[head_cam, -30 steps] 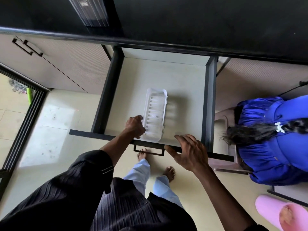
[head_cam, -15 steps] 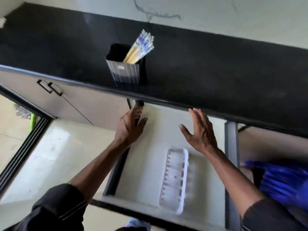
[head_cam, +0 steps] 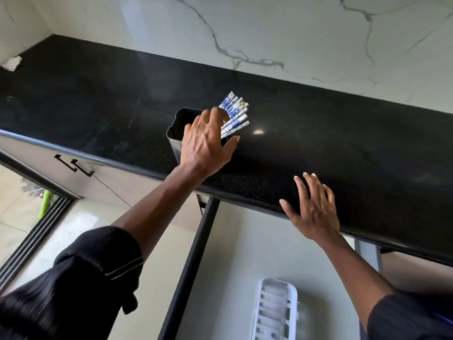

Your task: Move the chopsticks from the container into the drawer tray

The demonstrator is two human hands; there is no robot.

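A bundle of blue-and-white patterned chopsticks [head_cam: 235,114] stands tilted to the right in a black rectangular container [head_cam: 175,126] on the black countertop [head_cam: 318,131]. My left hand [head_cam: 206,143] covers the container's front, its fingertips touch the chopsticks, and its thumb is spread out to the right. My right hand [head_cam: 313,209] hovers flat with spread fingers over the counter's front edge and holds nothing. Below, the white slotted tray [head_cam: 277,312] lies in the open drawer [head_cam: 232,253].
A marble-patterned wall [head_cam: 269,33] backs the counter. The drawer's dark left rail [head_cam: 191,266] runs down toward me. Cabinet doors with black handles [head_cam: 73,164] sit at the left, above a pale floor and a sliding-door track [head_cam: 36,236].
My view has tilted up from the drawer to the counter. My left hand rose from the drawer's edge to the container and chopsticks. My right hand lifted to the counter's edge.
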